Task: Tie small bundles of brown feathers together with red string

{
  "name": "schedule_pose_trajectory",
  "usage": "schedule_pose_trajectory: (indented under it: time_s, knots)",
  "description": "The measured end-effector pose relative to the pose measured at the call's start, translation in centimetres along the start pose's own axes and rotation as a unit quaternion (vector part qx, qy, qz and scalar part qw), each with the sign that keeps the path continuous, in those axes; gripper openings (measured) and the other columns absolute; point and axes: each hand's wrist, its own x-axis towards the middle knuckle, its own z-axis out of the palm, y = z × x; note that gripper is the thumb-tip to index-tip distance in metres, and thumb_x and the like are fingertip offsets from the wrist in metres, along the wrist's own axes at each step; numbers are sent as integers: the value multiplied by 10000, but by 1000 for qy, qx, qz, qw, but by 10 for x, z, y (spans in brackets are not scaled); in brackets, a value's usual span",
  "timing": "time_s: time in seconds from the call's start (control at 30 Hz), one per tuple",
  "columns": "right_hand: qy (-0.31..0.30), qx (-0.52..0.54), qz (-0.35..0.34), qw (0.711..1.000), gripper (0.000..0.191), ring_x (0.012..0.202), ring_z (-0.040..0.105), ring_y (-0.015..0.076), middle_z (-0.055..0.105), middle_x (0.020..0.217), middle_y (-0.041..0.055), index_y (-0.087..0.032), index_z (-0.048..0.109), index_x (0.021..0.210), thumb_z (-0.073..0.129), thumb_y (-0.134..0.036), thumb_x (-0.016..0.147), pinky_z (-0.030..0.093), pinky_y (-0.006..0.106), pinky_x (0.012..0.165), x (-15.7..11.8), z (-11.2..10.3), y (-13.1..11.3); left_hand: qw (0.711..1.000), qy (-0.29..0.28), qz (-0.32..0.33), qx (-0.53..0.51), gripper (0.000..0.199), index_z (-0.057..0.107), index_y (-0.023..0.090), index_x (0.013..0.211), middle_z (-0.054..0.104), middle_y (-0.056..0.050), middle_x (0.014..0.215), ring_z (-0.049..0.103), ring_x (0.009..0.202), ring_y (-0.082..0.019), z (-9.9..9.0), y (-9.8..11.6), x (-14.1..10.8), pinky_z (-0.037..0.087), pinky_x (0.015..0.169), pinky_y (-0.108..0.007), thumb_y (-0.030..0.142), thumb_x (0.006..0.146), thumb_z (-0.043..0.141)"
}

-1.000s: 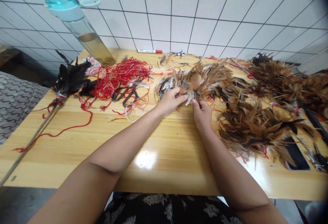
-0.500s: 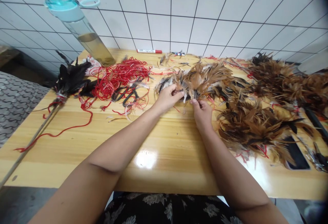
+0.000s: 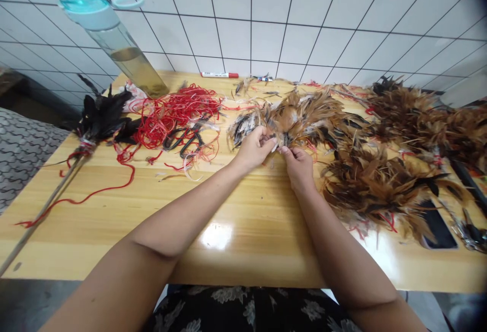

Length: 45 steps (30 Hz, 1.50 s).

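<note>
Well, left hand: closed, curled around the edge of the tuft.
Right hand: closed too, its fingertips pinching the tuft's base.
Thing in hand: a tawny, speckled feather tuft, held just above the glossy wooden table.
Done: 1 black feather bunch is bound with red cord to a thin cane.
Left: 2 brown feather heaps lie off any cane, soft and ragged.
Nearby: wiry red cord, tangled around black-handled scissors.
</note>
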Motion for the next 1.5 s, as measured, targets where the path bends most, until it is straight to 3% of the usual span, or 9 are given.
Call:
schedule_pose_trajectory:
  time_s: [0.2,0.33,0.43,0.57,0.73,1.1,1.27,1.43,1.5]
  knots:
    - [8,70,41,997,339,550,371,94,425,534,-66,-197,509,600,661,-493,667,337,244,554,-2,-2,-9,991,-1,-48,-122,274,484,164,837,558,57,644,495,526,-51,3,3,0,383,501,-171,159,671,702]
    - [6,74,43,996,357,538,337,86,385,518,-74,-205,461,578,668,-484,662,308,235,537,-2,-3,-10,982,-14,-81,-173,340,530,149,908,599,43,710,546,559,-49,2,5,0,433,537,-170,125,628,721]
    - [8,69,42,997,359,544,325,87,376,525,-72,-206,459,576,661,-491,661,297,236,536,-1,-2,-9,983,-22,-69,-169,289,580,138,908,614,24,732,566,603,-51,2,6,-1,461,582,-172,148,652,713]
    - [4,73,48,996,331,569,347,91,440,570,-54,-189,521,610,657,-488,652,311,246,563,-1,0,-6,991,-2,-25,-134,175,585,146,853,615,23,726,557,598,-50,4,6,-3,469,605,-178,164,701,668]
    - [1,57,52,997,317,592,375,100,478,584,-40,-178,560,608,663,-477,640,315,252,576,-1,0,-6,998,31,43,-13,144,588,166,860,598,23,725,549,616,-64,4,4,-4,457,607,-180,145,725,633]
    - [-35,48,43,997,344,588,395,103,454,565,-50,-203,486,580,681,-482,636,350,257,584,0,-2,-4,980,28,143,136,112,606,169,874,633,-15,841,574,737,-97,4,8,-12,453,677,-205,137,774,569]
    - [-33,60,46,997,331,601,422,110,512,598,-38,-199,524,626,669,-495,645,372,259,600,0,-1,-5,992,8,105,69,176,600,176,954,636,-1,840,579,670,-85,2,4,-8,472,656,-215,184,779,596]
    - [-4,72,37,997,308,602,428,108,504,599,-37,-197,525,627,641,-479,670,386,257,614,0,-1,-7,997,56,48,-27,228,568,174,932,613,16,740,599,663,-93,-7,9,1,480,630,-206,213,730,667]
    - [15,53,39,998,328,584,393,105,456,565,-47,-206,484,601,635,-485,683,369,250,584,0,-2,-6,997,50,40,-53,253,561,173,910,594,27,706,585,643,-85,-9,11,2,465,616,-197,219,703,699]
